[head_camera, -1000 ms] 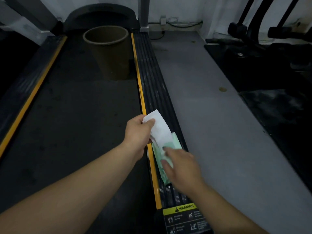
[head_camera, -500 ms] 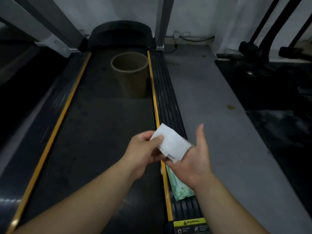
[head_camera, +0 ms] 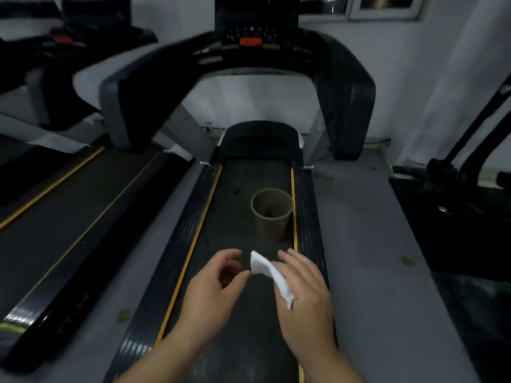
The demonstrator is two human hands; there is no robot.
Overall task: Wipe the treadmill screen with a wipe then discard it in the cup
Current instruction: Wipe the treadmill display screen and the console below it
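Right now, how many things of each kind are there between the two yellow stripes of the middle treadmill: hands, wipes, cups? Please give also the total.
Hands: 2, the left hand and the right hand
Wipes: 1, the white wipe, held by the right hand
Cups: 1, the brown cup, upright on the belt
Total: 4

White wipe [head_camera: 266, 275] folded, held above the belt; brown paper cup [head_camera: 271, 214] upright beyond; dark screen [head_camera: 255, 8] overhead

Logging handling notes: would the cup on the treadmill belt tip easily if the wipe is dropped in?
Possibly. The cup looks like thin paper and seems empty, so probably light. It narrows toward its base, so a nudge at the rim could topple it.
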